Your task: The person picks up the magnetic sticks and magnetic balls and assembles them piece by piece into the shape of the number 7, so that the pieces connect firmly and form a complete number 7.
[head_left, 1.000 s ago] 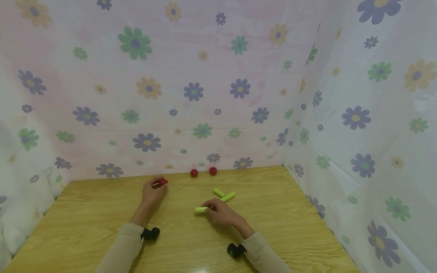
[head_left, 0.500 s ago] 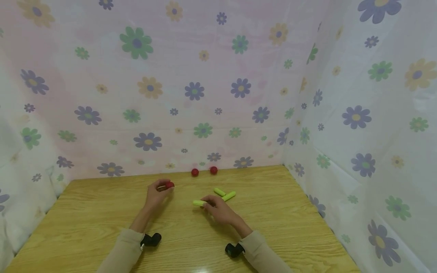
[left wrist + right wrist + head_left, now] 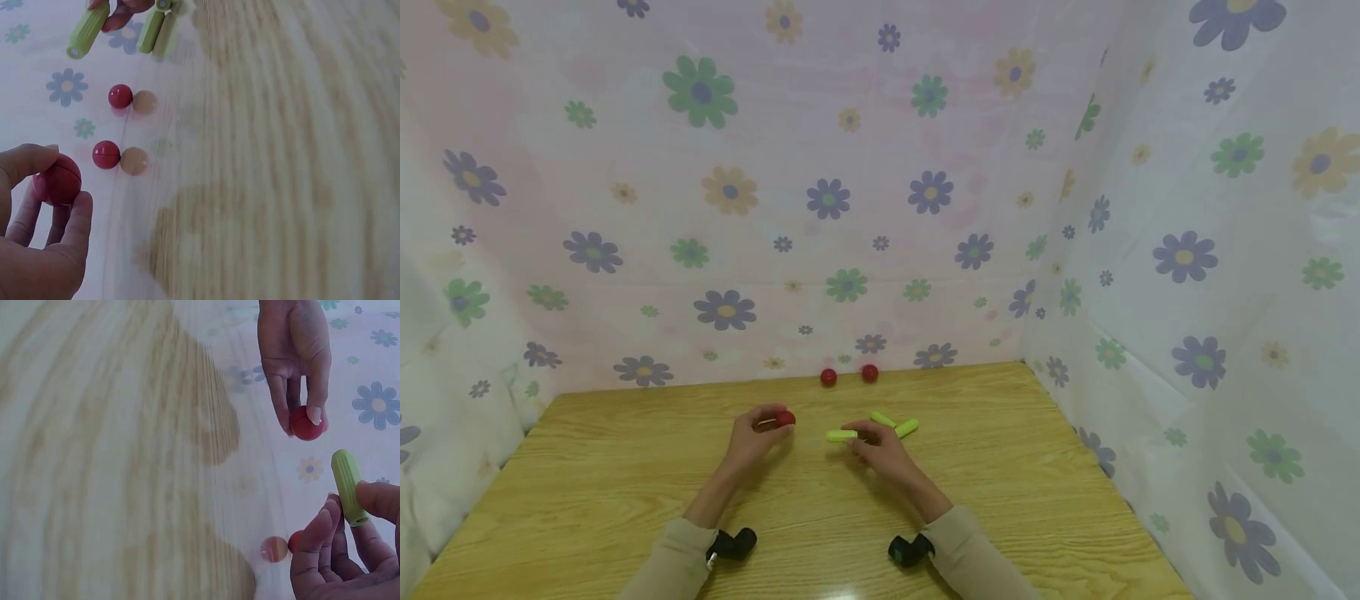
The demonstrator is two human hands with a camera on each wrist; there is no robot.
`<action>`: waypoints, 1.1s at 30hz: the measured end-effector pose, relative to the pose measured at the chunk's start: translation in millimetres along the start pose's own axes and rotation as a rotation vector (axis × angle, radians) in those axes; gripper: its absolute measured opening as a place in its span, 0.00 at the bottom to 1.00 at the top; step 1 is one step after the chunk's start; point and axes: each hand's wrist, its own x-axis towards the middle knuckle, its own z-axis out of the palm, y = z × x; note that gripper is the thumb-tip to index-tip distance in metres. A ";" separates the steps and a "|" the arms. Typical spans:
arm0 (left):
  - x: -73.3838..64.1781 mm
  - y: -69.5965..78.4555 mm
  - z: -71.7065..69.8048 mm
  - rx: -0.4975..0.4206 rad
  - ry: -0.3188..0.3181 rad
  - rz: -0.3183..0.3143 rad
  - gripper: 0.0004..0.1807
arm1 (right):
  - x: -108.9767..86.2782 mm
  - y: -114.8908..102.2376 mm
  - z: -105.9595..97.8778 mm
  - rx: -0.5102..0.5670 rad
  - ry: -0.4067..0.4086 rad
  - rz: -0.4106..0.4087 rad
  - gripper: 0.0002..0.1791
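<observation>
Pinched between thumb and fingertips of my left hand [image 3: 751, 440] is a red ball [image 3: 786, 419] with a fine seam, clear in the left wrist view [image 3: 57, 181]. My right hand [image 3: 883, 457] holds a short lime-green ridged stick [image 3: 841, 436] by one end, and its free end points left at the ball. A gap parts ball and stick, as the right wrist view of the stick [image 3: 345, 484] also shows. Beyond the right hand, two more green sticks, a left one [image 3: 883, 418] and a right one [image 3: 907, 428], lie at an angle with their ends close together.
Two red balls, one on the left [image 3: 828, 377] and one on the right [image 3: 869, 373], rest by the back edge of the wood-grain table [image 3: 1000, 500]. A flower-print curtain [image 3: 880, 150] hangs behind the table and along its sides.
The left hand has carried its red ball to the right and a little nearer the person. The right hand has shifted slightly away from the person, raising its green stick level with the ball.
</observation>
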 end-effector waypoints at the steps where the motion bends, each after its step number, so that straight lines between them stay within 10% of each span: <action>1: -0.7 -0.3 0.8 -0.006 -0.001 -0.012 0.23 | 0.2 -0.6 1.1 0.012 0.003 0.014 0.17; 33: 4.6 -23.0 9.1 -0.086 0.025 -0.183 0.30 | 20.4 6.8 23.8 0.218 0.106 0.175 0.20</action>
